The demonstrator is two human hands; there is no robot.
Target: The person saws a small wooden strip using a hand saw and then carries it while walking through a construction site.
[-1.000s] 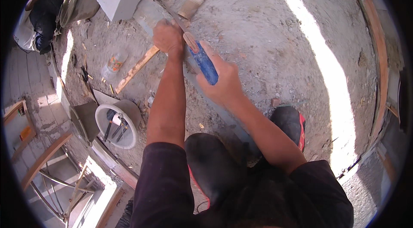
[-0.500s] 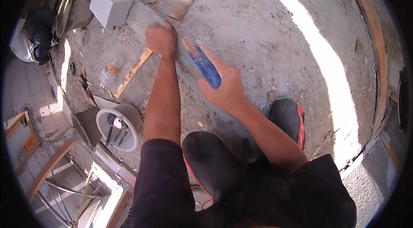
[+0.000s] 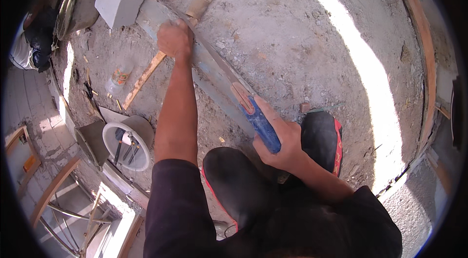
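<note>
Saw [image 3: 245, 99] lies slanting along a long beam [image 3: 152, 17], near a pale block [image 3: 118, 3]; a bottle [image 3: 118, 78] and bucket [image 3: 145, 127] sit leftward. Right hand [image 3: 285, 146] clamps its handle; left hand's [image 3: 175, 41] fingers curl round a wooden stick [image 3: 145, 78]. Blue-and-pinkish handle, narrow greyish blade.

stick [image 3: 145, 80] part. hidden by L hand [image 3: 175, 40], btl label [image 3: 118, 76] blurry
</note>
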